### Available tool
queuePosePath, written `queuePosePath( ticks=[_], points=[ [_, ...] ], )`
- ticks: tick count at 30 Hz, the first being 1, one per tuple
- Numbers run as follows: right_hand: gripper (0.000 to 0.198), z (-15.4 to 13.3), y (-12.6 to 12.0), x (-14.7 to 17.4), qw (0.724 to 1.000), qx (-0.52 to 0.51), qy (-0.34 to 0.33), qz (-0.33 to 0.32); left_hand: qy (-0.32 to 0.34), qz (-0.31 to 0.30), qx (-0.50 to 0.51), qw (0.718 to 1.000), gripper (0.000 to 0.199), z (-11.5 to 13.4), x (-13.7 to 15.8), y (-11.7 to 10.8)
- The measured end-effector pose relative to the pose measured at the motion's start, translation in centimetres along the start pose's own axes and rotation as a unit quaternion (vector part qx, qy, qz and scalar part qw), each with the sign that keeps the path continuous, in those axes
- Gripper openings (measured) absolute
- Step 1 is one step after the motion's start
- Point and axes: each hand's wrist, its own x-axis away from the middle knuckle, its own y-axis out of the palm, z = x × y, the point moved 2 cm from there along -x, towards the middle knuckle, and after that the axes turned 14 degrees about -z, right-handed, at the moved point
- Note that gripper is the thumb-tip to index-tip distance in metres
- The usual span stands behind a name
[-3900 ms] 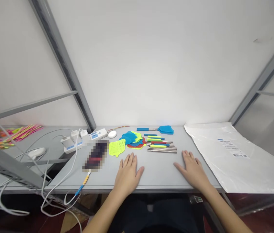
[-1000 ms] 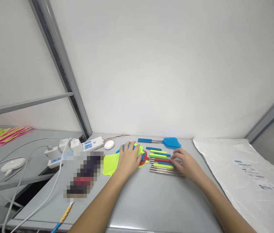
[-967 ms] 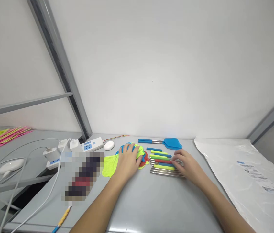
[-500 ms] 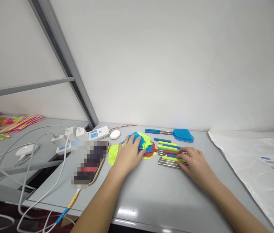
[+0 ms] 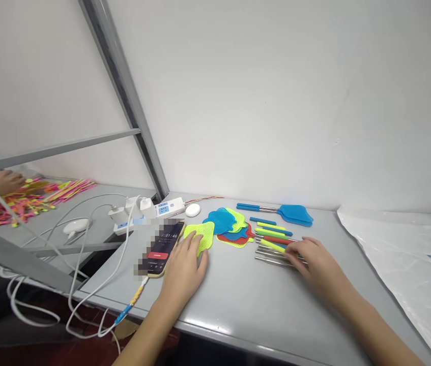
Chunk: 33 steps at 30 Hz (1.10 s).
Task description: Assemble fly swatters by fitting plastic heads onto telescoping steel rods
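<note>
My left hand lies with its fingers extended over the near edge of a yellow-green perforated fly swatter head. To its right, overlapping blue swatter heads rest on more yellow-green and red ones. My right hand has thumb and fingers closed around the end of a yellow-green swatter handle, tilted over several metal rods. Beyond it lie a red handle and more blue and yellow-green handles. Behind them are blue fly swatters with handles and heads joined.
A phone on a charging cable lies left of my left hand. Behind it are a power strip with plugs and a white round puck. White plastic packaging covers the right side. Another person's hand is by colourful strips.
My left hand has slid left off the blue swatter heads onto the yellow-green one. The yellow-green handle at my right hand has tilted. Another person's hand has come into view at left.
</note>
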Motion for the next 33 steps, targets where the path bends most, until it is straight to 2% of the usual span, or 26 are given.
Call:
queuePosePath(
  ticks=[4, 8, 11, 14, 17, 23, 26, 29, 33],
  points=[
    [0.020, -1.3, 0.5, 0.9, 0.998, -0.047, -0.019, -0.023, 0.016, -0.029, -0.032, 0.999, 0.043, 1.1, 3.4, 0.7],
    [0.027, -2.6, 1.5, 1.8, 0.998, -0.037, -0.026, -0.052, 0.114, -0.055, -0.022, 0.992, 0.038, 5.3, 6.0, 0.7],
    [0.028, -2.7, 1.8, 2.5, 0.999, -0.024, -0.013, -0.040, 0.161, -0.070, -0.006, 0.984, 0.026, 8.7, 6.2, 0.7],
    [0.023, -1.8, 1.6, 3.5, 0.999, -0.011, 0.033, -0.030, 0.196, -0.122, 0.021, 0.973, 0.017, 10.9, 4.5, 0.7],
    [0.019, -0.5, 1.4, 4.7, 0.996, -0.011, 0.086, -0.038, 0.227, -0.175, 0.045, 0.957, 0.011, 11.9, 1.8, 0.4],
    [0.028, 0.5, 1.2, 5.0, 0.995, 0.038, 0.081, -0.041, 0.238, -0.236, 0.028, 0.942, 0.038, 12.3, -3.4, -1.2],
    [0.017, 0.6, 1.1, 4.2, 0.993, 0.062, 0.077, -0.061, 0.274, -0.234, 0.038, 0.932, 0.038, 13.1, -5.7, -2.0],
    [0.014, 0.7, 0.8, 3.4, 0.992, 0.059, 0.067, -0.092, 0.318, -0.219, 0.053, 0.921, 0.029, 14.0, -7.3, -2.0],
    [0.014, 0.6, -0.2, 2.9, 0.985, 0.072, 0.047, -0.148, 0.414, -0.111, 0.037, 0.903, 0.032, 14.4, -7.2, -0.8]
  ],
)
